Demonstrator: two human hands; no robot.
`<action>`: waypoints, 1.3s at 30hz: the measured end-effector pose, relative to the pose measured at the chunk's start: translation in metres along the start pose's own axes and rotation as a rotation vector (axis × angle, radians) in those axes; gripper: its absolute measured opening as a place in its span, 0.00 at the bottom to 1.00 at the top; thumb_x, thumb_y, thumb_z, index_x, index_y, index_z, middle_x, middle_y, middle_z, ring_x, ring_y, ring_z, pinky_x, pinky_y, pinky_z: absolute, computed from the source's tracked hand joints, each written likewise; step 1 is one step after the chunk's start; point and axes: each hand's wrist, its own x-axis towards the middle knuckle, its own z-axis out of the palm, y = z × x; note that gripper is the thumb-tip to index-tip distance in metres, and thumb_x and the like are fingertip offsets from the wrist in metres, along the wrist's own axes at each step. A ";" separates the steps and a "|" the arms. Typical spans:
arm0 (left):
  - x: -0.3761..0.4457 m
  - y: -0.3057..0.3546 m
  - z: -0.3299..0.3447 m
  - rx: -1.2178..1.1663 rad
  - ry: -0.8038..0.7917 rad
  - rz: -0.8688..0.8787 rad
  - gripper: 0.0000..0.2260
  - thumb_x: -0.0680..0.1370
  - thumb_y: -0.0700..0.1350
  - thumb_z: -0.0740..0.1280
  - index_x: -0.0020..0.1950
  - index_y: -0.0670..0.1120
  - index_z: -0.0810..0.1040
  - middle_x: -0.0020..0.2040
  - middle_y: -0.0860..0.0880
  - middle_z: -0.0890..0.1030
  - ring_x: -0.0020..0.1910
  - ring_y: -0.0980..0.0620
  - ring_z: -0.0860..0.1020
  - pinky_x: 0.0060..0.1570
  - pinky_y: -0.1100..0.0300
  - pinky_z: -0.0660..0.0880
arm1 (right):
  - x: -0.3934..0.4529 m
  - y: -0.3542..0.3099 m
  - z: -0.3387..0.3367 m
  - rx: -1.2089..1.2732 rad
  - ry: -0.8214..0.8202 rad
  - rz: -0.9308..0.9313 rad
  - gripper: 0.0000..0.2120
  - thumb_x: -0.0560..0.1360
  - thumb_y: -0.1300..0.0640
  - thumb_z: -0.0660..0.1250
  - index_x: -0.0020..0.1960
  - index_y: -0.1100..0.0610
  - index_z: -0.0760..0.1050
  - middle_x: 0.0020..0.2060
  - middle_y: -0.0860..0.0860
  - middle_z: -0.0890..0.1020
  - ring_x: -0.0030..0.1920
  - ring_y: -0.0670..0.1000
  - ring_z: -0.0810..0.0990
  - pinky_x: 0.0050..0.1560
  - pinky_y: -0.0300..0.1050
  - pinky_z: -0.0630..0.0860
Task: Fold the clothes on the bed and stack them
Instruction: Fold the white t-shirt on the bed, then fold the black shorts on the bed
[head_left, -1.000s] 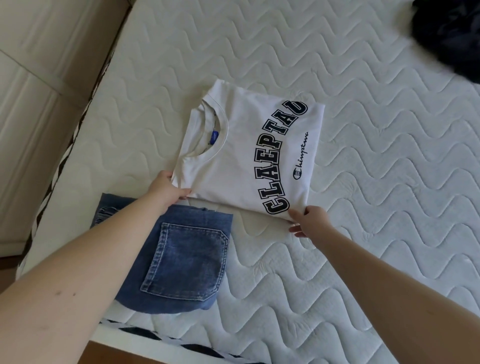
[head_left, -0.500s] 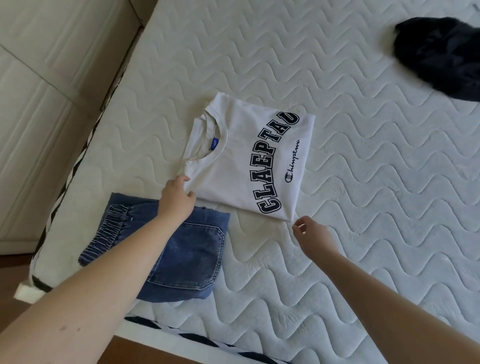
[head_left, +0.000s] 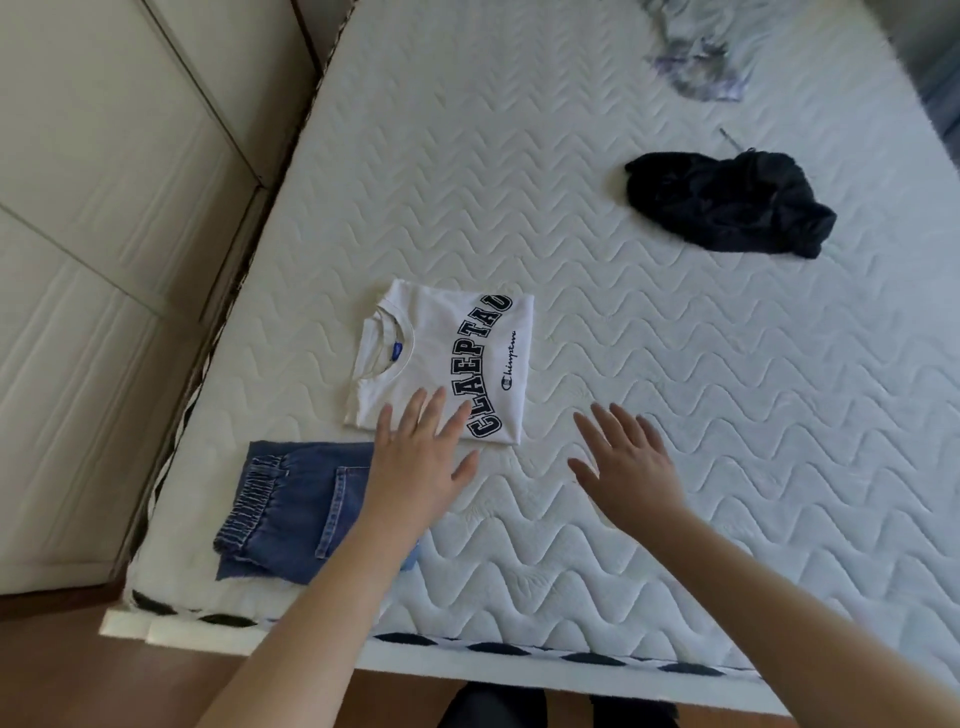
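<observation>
A folded white T-shirt (head_left: 441, 343) with dark block letters lies flat on the mattress (head_left: 675, 415). Just in front of it, at the near left corner, lies a folded pair of blue denim shorts (head_left: 296, 509). My left hand (head_left: 415, 467) is spread with straight fingers over the shirt's near edge and the shorts' right side, holding nothing. My right hand (head_left: 628, 462) hovers open over bare mattress to the right of the shirt. A crumpled black garment (head_left: 727, 202) sits far right, and a pale patterned garment (head_left: 696, 73) lies at the far end.
A cream padded wall panel (head_left: 104, 260) runs along the bed's left side. The mattress's near edge (head_left: 467, 649) has a dark-patterned trim, with wooden floor (head_left: 130, 686) below it. Wide bare mattress lies between the folded pile and the black garment.
Both hands have let go of the white T-shirt's near corners and now spread open. The view has pulled back, showing more of the bed and the far garments.
</observation>
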 end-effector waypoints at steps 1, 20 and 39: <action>-0.005 0.010 -0.011 0.000 0.009 0.013 0.27 0.80 0.62 0.51 0.79 0.56 0.57 0.80 0.48 0.56 0.79 0.47 0.52 0.74 0.42 0.47 | -0.012 0.001 -0.013 -0.002 0.009 0.011 0.30 0.81 0.38 0.47 0.79 0.48 0.52 0.79 0.49 0.56 0.79 0.53 0.50 0.78 0.52 0.43; -0.083 0.244 -0.176 0.317 0.236 0.497 0.30 0.79 0.65 0.37 0.79 0.57 0.44 0.81 0.50 0.42 0.78 0.49 0.35 0.70 0.45 0.26 | -0.261 0.114 -0.141 0.006 0.321 0.398 0.29 0.81 0.38 0.41 0.80 0.47 0.51 0.80 0.49 0.52 0.79 0.53 0.43 0.76 0.53 0.33; -0.166 0.496 -0.193 0.168 0.182 0.954 0.32 0.75 0.68 0.33 0.79 0.61 0.44 0.81 0.53 0.44 0.78 0.52 0.36 0.73 0.43 0.33 | -0.483 0.255 -0.125 0.008 0.359 0.884 0.36 0.77 0.35 0.28 0.79 0.45 0.53 0.79 0.48 0.53 0.79 0.50 0.43 0.76 0.55 0.35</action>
